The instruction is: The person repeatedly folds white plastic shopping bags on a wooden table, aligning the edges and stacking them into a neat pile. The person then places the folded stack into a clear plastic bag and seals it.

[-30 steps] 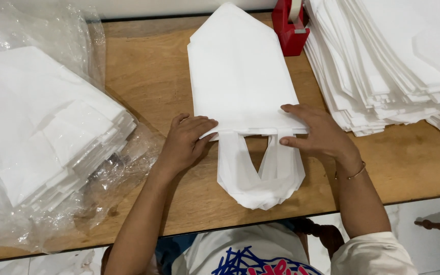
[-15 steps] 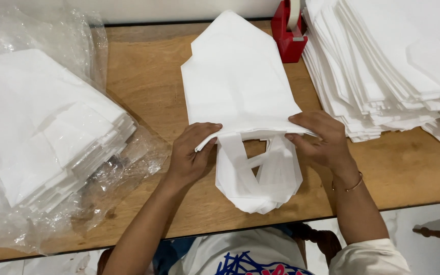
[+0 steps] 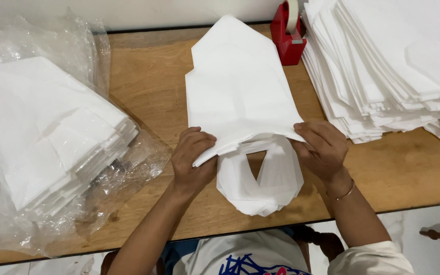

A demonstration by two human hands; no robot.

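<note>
Bag (image 3: pixel 240 97) white, flat, handles drooping.

Bare table (image 3: pixel 148 91) lies open left of the bag (image 3: pixel 240 91) — a clear lane up to the wall. Further left the wrapped stack (image 3: pixel 47 137) blocks. On the right the pile (image 3: pixel 393 66) and red tape dispenser (image 3: pixel 287 33) crowd close — only a narrow strip between.

Small packing or bag-making workroom: a plain wooden worktable (image 3: pixel 148 91) carries a tall stack of flat white bags (image 3: pixel 393 61) at its right end, a plastic-wrapped bundle of the same (image 3: pixel 42 137) at its left, a red tape dispenser (image 3: pixel 286 33) at its back edge
</note>
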